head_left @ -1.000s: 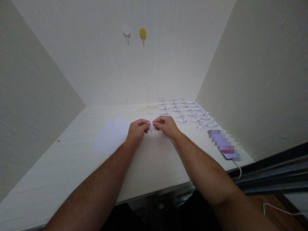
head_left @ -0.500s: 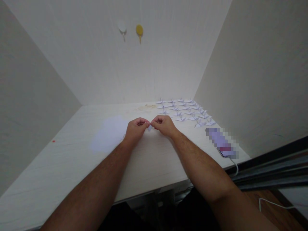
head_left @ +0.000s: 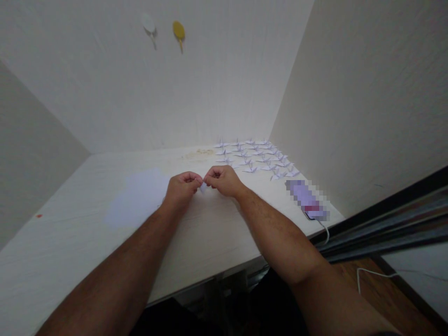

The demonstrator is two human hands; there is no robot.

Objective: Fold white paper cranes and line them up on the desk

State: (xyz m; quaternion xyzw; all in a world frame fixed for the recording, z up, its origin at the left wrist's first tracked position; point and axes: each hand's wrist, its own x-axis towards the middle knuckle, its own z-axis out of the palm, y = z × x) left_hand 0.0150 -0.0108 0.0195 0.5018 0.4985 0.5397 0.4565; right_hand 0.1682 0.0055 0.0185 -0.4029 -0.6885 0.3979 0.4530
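Small white paper [head_left: 203, 187] — pinched between closed fingertips of left hand [head_left: 185, 187] and right hand [head_left: 223, 180].

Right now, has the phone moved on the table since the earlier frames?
No. The phone keeps its place along the right edge of the table, just nearer than the paper cranes; its shift in the picture is the camera's.
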